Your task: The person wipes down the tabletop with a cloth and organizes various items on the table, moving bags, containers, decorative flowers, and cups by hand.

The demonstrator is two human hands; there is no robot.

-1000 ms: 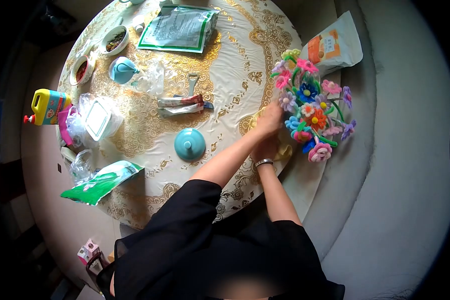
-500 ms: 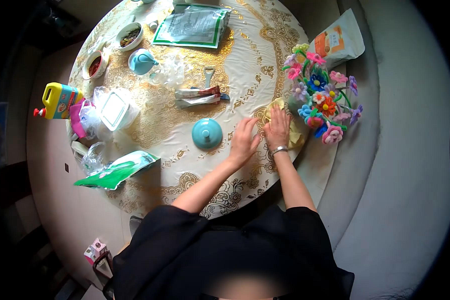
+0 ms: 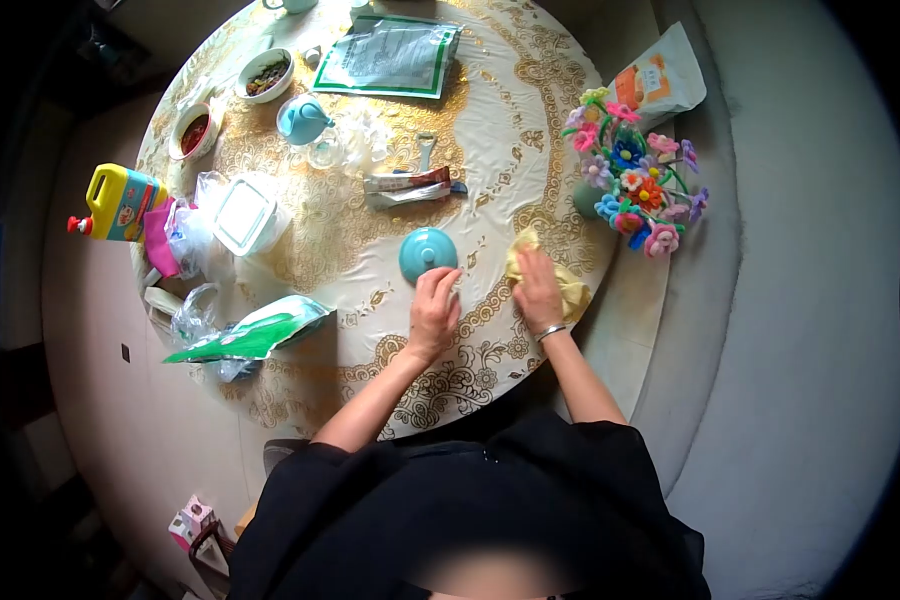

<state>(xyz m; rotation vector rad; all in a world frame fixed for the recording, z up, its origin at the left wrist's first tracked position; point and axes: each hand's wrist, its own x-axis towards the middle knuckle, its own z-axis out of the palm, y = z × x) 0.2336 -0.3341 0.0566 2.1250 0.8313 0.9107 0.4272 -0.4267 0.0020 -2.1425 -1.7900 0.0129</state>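
My left hand is over the patterned tablecloth, its fingers loosely bent at the near edge of a round turquoise lid with a knob. The fingertips overlap the lid's rim in view; whether they touch it I cannot tell. No object shows in that hand. To the right, my right hand, with a silver bracelet at the wrist, presses on a crumpled yellow cloth and holds it against the table near its right edge. Part of the cloth is hidden beneath the palm and fingers.
Beyond the lid lie stick packets and a bottle opener. A turquoise teapot, bowls and a lidded plastic box stand left. A green pouch is at front left; crocheted flowers are at the right edge.
My left hand has moved left, away from the right hand, to the lid's near edge. My right hand has drawn slightly left and toward me with the cloth. The view has shifted a little.
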